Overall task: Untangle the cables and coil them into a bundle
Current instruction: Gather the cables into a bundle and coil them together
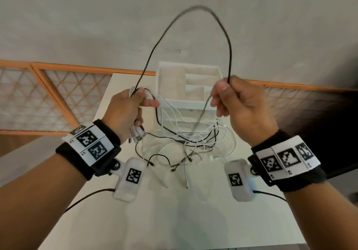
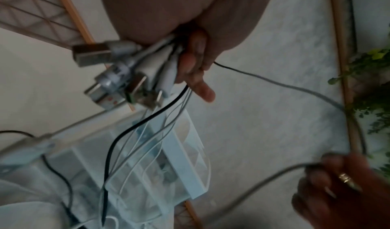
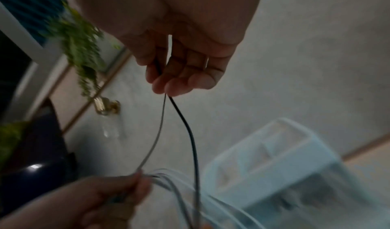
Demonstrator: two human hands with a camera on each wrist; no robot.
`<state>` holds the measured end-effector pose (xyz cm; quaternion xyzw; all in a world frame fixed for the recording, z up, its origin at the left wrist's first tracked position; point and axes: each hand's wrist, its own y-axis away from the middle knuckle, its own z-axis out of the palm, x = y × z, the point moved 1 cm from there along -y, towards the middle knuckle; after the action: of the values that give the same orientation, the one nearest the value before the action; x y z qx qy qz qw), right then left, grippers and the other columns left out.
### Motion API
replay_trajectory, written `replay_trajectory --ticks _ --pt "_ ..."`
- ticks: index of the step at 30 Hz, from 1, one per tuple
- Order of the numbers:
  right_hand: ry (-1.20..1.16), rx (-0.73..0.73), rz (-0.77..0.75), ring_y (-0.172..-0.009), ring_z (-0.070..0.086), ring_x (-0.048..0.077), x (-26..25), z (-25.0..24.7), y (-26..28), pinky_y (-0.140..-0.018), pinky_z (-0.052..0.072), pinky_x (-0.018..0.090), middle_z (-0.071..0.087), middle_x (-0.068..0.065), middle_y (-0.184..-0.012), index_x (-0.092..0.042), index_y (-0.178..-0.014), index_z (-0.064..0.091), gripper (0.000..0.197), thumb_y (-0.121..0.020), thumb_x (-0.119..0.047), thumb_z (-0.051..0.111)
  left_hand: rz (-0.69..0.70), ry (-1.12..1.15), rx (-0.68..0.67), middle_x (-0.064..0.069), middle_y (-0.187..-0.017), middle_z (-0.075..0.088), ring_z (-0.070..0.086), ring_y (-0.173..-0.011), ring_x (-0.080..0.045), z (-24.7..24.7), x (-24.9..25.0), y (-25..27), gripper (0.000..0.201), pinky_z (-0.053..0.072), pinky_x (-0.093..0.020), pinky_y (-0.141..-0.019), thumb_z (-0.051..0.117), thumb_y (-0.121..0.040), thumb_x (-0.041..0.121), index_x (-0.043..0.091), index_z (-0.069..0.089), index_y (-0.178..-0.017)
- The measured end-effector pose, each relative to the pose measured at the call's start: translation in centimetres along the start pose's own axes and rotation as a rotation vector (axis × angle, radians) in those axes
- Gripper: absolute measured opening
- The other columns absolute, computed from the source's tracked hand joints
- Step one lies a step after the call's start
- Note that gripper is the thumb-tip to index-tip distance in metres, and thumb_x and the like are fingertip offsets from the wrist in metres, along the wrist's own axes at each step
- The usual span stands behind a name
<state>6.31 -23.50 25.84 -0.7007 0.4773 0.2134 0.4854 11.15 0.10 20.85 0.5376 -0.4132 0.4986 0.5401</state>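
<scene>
A black cable [image 1: 155, 46] arcs high between both hands. My left hand [image 1: 127, 106] grips a bunch of white and black cables, their USB plugs [image 2: 118, 76] sticking out below the palm. My right hand [image 1: 240, 102] pinches the black cable [image 3: 190, 132] between thumb and fingers, held up at the same height. From both hands the strands hang down into a tangle of white and black cables [image 1: 186, 145] lying on the white table [image 1: 174, 220].
A white compartment organiser box [image 1: 189, 83] stands on the table just behind the tangle. An orange-framed lattice panel [image 1: 48, 94] runs along the wall behind. Green plant leaves [image 3: 80, 37] and a dark object [image 3: 35, 157] are off to the right.
</scene>
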Motion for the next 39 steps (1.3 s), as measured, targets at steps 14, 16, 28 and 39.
replay_trajectory --ticks 14,16,28,39 --pt "0.296 0.116 0.532 -0.051 0.057 0.023 9.5 -5.2 -0.7 -0.057 0.044 0.033 0.063 0.006 -0.063 -0.015 -0.075 0.06 0.036 -0.099 -0.038 0.044 -0.169 -0.485 -0.189 -0.005 -0.082 0.076 0.028 -0.033 -0.011 -0.7 -5.2 0.2 0.02 0.025 -0.02 -0.039 0.047 -0.102 0.032 0.018 0.059 -0.095" --pt "0.372 0.12 0.596 -0.055 0.06 0.025 10.7 -6.3 -0.5 -0.056 0.043 0.03 0.068 0.008 -0.072 -0.009 -0.084 0.061 0.034 -0.1 -0.032 0.042 -0.19 -0.453 -0.171 -0.005 -0.064 0.064 0.027 -0.033 -0.011 -2.1 -4.7 0.0 0.026 0.023 -0.018 -0.036 0.053 -0.1 0.031 0.013 0.056 -0.081" --pt "0.441 0.381 0.733 -0.075 0.071 0.026 15.9 -7.3 0.9 -0.075 0.057 0.038 0.074 0.008 -0.084 -0.025 -0.107 0.062 0.024 -0.094 -0.032 0.043 -0.183 -0.165 -0.039 0.007 -0.049 0.026 0.019 -0.04 -0.01 -2.9 -2.3 -0.3 0.038 0.02 -0.02 -0.037 0.046 -0.102 0.04 0.01 0.057 -0.083" --pt "0.183 0.425 0.589 -0.056 0.071 0.007 14.9 -4.9 0.1 -0.069 0.061 0.04 0.072 -0.003 -0.106 -0.028 -0.11 0.064 0.017 -0.098 -0.031 0.053 -0.137 -0.224 -0.02 0.002 -0.06 0.044 0.03 -0.043 -0.009 -1.0 -2.3 -0.4 0.026 0.027 -0.02 -0.037 0.047 -0.102 0.022 0.008 0.06 -0.084"
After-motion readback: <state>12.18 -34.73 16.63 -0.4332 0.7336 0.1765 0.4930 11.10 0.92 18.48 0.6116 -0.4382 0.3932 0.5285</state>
